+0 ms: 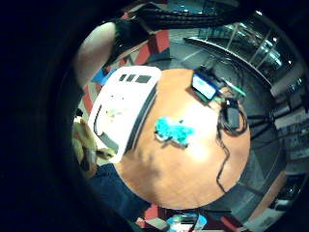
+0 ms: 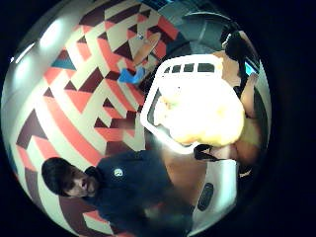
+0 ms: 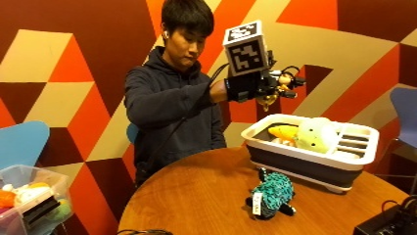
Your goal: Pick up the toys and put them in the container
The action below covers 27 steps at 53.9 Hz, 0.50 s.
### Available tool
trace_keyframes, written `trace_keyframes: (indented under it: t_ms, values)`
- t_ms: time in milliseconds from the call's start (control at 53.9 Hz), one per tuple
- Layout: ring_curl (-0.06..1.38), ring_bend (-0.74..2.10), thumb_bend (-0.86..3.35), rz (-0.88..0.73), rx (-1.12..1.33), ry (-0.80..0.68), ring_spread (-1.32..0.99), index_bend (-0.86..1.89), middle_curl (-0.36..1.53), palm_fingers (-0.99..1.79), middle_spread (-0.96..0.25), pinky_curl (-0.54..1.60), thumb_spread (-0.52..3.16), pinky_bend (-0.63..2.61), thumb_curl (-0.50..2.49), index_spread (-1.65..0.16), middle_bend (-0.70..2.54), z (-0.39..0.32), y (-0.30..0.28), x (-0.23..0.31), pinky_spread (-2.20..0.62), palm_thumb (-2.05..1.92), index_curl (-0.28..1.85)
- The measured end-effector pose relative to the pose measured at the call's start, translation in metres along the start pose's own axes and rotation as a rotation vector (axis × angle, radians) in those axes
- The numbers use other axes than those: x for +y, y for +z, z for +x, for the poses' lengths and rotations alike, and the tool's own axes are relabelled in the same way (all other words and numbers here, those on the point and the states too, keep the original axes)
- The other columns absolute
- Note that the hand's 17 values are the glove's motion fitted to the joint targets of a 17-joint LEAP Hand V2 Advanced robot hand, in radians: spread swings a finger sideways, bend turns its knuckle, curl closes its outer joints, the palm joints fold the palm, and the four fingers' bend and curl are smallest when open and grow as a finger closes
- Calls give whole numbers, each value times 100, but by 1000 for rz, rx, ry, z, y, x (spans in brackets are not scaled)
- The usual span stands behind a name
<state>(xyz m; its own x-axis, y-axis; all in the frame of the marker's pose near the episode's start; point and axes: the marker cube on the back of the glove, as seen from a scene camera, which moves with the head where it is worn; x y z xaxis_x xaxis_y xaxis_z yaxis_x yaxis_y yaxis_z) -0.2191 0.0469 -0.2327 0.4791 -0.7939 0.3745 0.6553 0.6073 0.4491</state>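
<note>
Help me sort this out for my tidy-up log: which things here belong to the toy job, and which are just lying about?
Job: gloved right hand holding a small yellow toy; white container with toys inside; teal plush toy on the table.

Lying about: clear bin on the left; black device at the table's edge.

A wall (image 3: 78, 58) of red, maroon and beige triangles stands behind a round wooden table (image 3: 196, 196); blue chair (image 3: 23, 142) beside it.

your outside view is warm, evenly lit and fairly sharp. from the thumb side, the pale plush (image 2: 207, 116) is blown out by glare. the little finger side is dim, with a bright sheen on the counter (image 1: 193, 164).
</note>
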Motion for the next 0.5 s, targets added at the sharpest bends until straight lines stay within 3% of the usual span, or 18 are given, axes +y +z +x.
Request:
trace_keyframes:
  t_ms: [148, 315, 390, 501]
  values:
    - [7, 18, 2, -87, 122, 31, -18, 117, 51, 8, -26, 35, 110, 52, 70, -18, 86, -24, 51, -20, 2, 83, 74]
    - [10, 19, -2, -299, 124, -14, -14, 110, 47, -6, -20, 38, 116, 60, 67, -20, 69, -36, 104, -22, 3, 74, 72]
    - [13, 23, -5, -319, 103, -30, -9, 81, 41, -23, -13, 40, 120, 70, 60, -21, 48, -35, 106, -21, 4, 64, 64]
    - [15, 19, -3, -274, 122, 32, -6, 57, 38, -20, -8, 40, 123, 70, 55, -22, 36, -24, 88, -20, 4, 56, 56]
